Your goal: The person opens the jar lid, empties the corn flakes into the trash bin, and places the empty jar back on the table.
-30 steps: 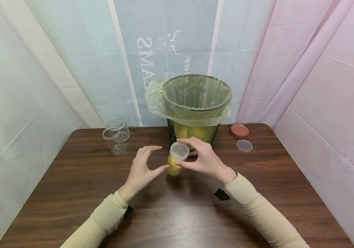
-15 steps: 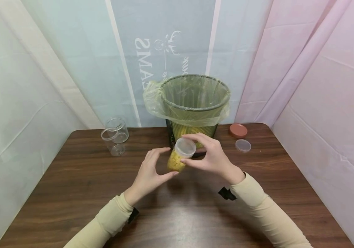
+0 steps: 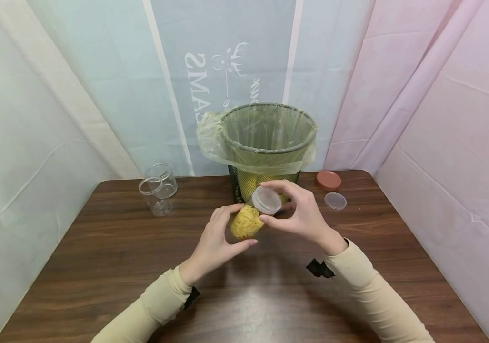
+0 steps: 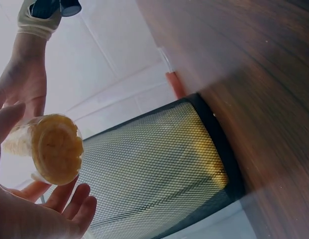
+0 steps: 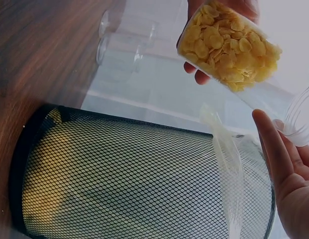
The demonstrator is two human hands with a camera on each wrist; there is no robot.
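A clear plastic jar (image 3: 246,222) of yellow flakes, like cornflakes, is held tilted above the table in front of the bin. Its translucent lid (image 3: 266,200) points up and right. My left hand (image 3: 216,240) curves round the jar's lower end, thumb in front and fingers behind. At the lid end my right hand (image 3: 302,212) grips with thumb and fingers. In the right wrist view the flakes (image 5: 229,47) fill most of the jar, with bare space below the lid. The left wrist view shows the jar's round base (image 4: 57,149) between the fingers.
A black mesh bin (image 3: 244,181) with a yellowish liner bag stands behind the hands. Two clear open jars (image 3: 161,183) sit at the table's back left. A reddish-brown lid (image 3: 328,180) and a clear disc-shaped lid (image 3: 335,201) lie at the back right.
The jar has been raised and tilted, its lid swinging to the right. Both hands have moved right with it, and the left hand has closed in round its base.
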